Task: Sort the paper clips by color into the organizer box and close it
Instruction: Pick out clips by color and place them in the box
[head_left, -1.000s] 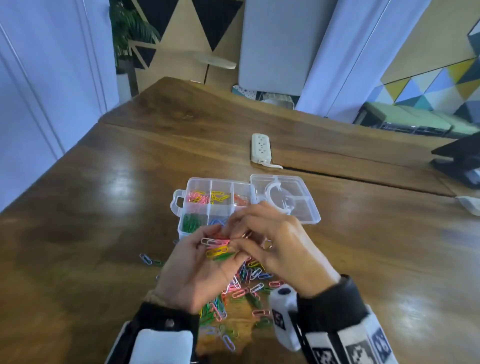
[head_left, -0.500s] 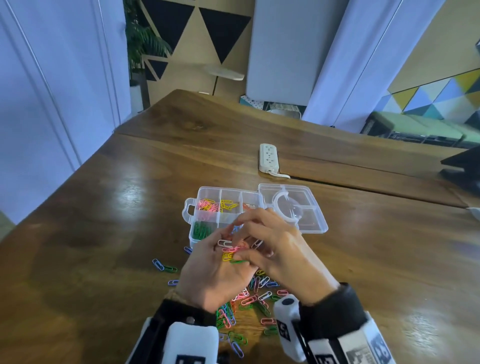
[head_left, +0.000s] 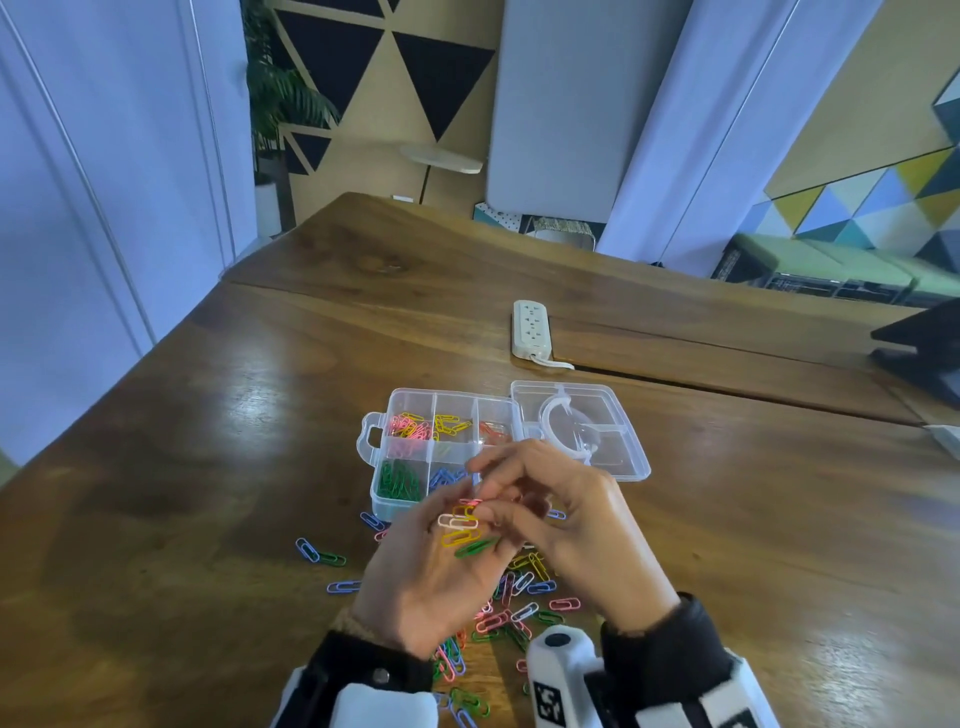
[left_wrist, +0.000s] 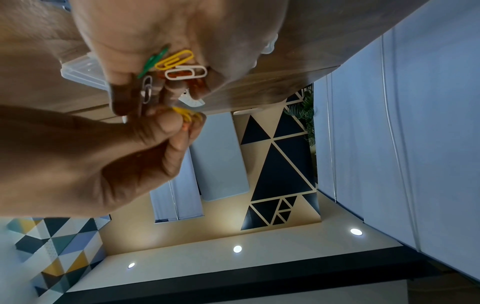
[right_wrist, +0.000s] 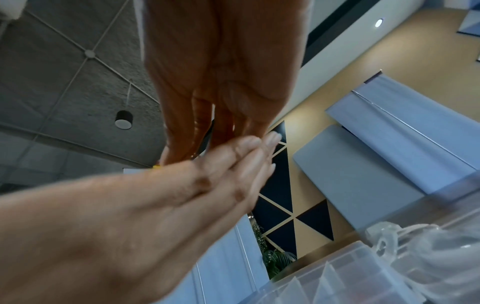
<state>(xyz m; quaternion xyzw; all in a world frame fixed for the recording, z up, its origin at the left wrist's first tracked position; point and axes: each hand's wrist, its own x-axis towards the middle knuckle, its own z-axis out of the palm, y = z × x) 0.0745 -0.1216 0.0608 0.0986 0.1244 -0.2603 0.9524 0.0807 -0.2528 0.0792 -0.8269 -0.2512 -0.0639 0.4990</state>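
The clear organizer box (head_left: 378, 496) stands open on the wooden table, its lid (head_left: 631, 449) folded out to the right. Its compartments hold pink, yellow, red, green and blue clips. Just in front of it my left hand (head_left: 457, 522) is turned palm up and cups several paper clips (left_wrist: 179, 67): white, yellow, green and silver. My right hand (head_left: 496, 499) reaches into that palm, and its fingertips pinch a yellow and an orange clip (left_wrist: 188, 115). Under both hands lies the pile of loose mixed clips (head_left: 524, 597). The right wrist view shows mostly the backs of the fingers.
A white power strip (head_left: 531, 327) lies behind the box, beside a seam in the table. A black object (head_left: 924, 358) sits at the far right edge. A few stray clips (head_left: 317, 553) lie left of the pile.
Both hands have stayed together in front of the box, the right fingers working among the clips in the left palm. The head view has shifted slightly.
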